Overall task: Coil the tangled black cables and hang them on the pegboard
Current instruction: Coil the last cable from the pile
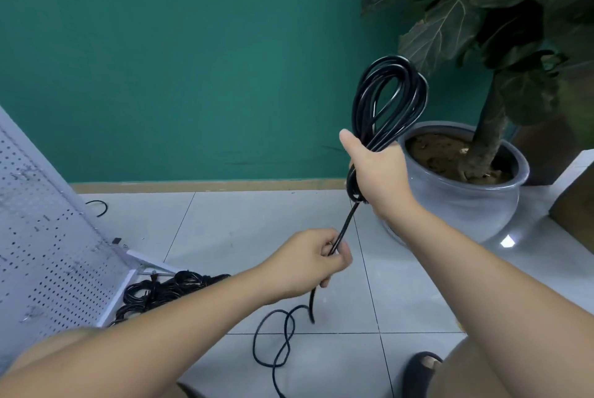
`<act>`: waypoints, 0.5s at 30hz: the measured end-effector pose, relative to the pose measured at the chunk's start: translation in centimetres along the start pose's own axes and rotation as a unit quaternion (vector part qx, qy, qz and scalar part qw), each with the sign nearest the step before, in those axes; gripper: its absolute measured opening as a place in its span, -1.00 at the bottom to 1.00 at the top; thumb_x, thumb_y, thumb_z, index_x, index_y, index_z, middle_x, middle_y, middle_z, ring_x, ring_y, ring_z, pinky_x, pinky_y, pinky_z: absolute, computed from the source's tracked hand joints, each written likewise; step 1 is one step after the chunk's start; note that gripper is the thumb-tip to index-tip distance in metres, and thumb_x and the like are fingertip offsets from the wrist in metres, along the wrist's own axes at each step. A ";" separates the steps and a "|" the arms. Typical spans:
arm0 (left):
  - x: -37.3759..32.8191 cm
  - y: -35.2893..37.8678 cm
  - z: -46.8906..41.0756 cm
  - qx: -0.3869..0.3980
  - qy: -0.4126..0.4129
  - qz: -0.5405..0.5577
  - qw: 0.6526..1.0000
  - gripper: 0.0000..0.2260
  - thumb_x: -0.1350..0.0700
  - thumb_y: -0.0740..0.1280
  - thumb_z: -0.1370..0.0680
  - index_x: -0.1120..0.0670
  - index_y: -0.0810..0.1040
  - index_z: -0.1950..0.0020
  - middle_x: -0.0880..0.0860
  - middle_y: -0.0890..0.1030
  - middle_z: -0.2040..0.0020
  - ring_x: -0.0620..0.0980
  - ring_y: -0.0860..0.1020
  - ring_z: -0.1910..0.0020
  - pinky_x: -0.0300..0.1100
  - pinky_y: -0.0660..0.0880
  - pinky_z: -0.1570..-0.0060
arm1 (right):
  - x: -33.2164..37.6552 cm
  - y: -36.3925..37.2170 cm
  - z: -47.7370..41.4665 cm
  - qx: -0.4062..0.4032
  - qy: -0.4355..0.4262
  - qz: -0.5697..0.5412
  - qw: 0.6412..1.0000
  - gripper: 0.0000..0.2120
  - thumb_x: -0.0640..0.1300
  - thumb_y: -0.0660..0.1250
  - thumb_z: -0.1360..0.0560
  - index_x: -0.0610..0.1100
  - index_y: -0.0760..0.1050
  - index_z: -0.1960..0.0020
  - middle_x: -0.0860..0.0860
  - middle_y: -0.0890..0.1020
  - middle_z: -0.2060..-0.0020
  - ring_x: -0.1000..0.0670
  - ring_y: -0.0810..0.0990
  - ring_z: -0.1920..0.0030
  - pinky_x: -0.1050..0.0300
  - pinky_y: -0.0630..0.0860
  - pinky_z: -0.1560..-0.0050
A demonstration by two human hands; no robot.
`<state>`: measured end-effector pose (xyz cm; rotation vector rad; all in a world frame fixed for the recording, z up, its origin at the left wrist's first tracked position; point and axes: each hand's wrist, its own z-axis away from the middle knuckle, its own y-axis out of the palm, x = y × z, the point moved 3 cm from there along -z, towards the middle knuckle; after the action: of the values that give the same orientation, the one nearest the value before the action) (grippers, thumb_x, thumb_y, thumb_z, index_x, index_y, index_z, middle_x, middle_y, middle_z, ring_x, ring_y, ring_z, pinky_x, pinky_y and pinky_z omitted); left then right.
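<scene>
While my right grip (377,172) clamps the coil (390,95) upright, likely keeping loops gathered, left grip (308,264) pinches the loose cable (346,226) trailing to the floor (244,221); pegboard (41,221) waits nearby.

Bare arms (167,330) and knees (475,368), black open-toed slipper (414,378) on one foot.

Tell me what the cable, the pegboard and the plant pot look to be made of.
Cable: likely a rubber or PVC jacket, glossy black; highlights run along its loops.
Pegboard: probably painted metal, matte white; regular punched holes, scuffed face.
Plant pot: seemingly glazed ceramic, grey; smooth wall with a soft sheen.
</scene>
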<state>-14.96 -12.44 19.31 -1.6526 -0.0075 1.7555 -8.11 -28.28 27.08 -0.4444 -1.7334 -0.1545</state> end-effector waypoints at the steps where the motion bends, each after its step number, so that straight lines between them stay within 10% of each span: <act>1: -0.5 -0.5 0.1 -0.012 0.010 -0.006 1.000 -0.89 0.06 0.37 -0.65 0.08 0.60 0.03 -0.08 0.49 0.38 -0.04 0.45 0.39 -0.26 0.34 0.39 | -0.1 -0.4 -0.4 -0.002 -0.005 0.023 1.000 -0.44 0.13 0.48 -0.57 -0.12 0.21 0.32 0.02 0.29 0.42 -0.03 0.27 0.32 0.03 0.29 0.24; 10: -4.0 -7.9 1.3 -0.125 0.107 0.083 0.983 -0.86 0.11 0.59 -0.55 0.13 0.70 0.12 0.22 0.66 0.22 -0.04 0.51 0.22 -0.08 0.41 0.07 | -2.9 1.1 -0.2 0.126 -0.007 0.220 0.967 -0.33 0.47 0.32 -0.53 -0.19 0.60 0.11 -0.09 0.71 0.23 -0.10 0.66 0.15 0.03 0.59 0.03; 15: -5.3 -10.9 1.6 -0.230 0.166 0.083 0.955 -0.77 0.16 0.68 -0.41 0.10 0.63 0.24 -0.04 0.41 0.46 -0.03 0.28 0.37 -0.15 0.29 0.26 | -3.2 3.5 3.0 0.226 -0.010 0.211 0.951 -0.31 0.49 0.16 -0.61 -0.14 0.49 0.22 0.08 0.50 0.43 -0.03 0.46 0.33 0.07 0.41 0.26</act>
<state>-11.52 -6.14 29.25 -2.3341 -0.1366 1.6560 -9.04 -24.71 22.84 -0.4627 -1.5910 0.5483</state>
